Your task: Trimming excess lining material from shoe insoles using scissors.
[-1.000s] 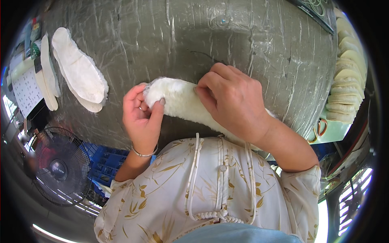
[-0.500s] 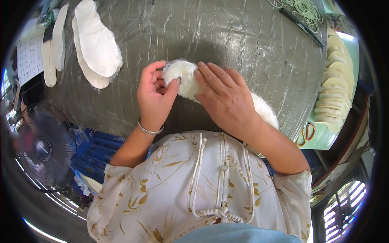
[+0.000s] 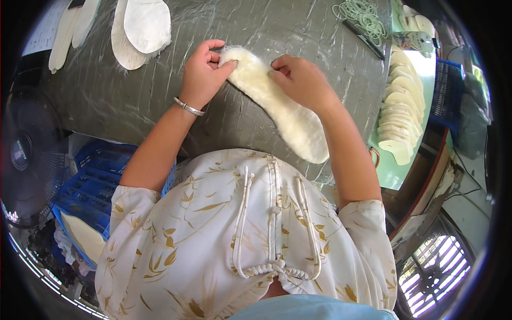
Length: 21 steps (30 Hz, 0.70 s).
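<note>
From lying flat across the fleece insole (image 3: pixel 277 101), my right hand (image 3: pixel 304 82) has shifted to bent fingers at its right edge; whether they pinch it, I cannot tell. With my left hand (image 3: pixel 202 77) I pinch its far left end, thumb on top. It slants toward the near right on the grey table (image 3: pixel 154 106).

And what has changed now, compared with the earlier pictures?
The right hand, flat on the insole half a second ago, is now curled at its right edge. The insole has turned, its near end pointing more toward the shirt. The left hand still pinches the far end. Pen and cord stay put.
</note>
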{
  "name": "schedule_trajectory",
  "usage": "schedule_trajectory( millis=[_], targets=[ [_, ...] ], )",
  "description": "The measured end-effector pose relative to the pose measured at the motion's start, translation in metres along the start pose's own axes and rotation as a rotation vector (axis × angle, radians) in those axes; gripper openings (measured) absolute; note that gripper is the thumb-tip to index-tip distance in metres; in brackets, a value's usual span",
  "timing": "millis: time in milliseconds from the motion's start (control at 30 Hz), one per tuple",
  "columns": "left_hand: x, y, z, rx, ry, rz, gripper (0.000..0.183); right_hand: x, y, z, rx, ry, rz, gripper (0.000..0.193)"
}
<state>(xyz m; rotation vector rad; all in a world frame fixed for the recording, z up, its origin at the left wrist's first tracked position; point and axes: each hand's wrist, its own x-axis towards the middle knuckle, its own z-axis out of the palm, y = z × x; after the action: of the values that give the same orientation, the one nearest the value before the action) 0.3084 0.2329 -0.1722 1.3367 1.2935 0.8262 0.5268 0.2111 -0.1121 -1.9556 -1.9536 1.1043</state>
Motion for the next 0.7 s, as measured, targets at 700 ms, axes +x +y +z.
schedule_trajectory(
  millis=[700],
  targets=[
    [-0.025,0.144,0.003,-0.387,-0.295,0.308,0.064,-0.053,0.002,-0.062,1.383,0.145,-0.303,0.021]
  ],
)
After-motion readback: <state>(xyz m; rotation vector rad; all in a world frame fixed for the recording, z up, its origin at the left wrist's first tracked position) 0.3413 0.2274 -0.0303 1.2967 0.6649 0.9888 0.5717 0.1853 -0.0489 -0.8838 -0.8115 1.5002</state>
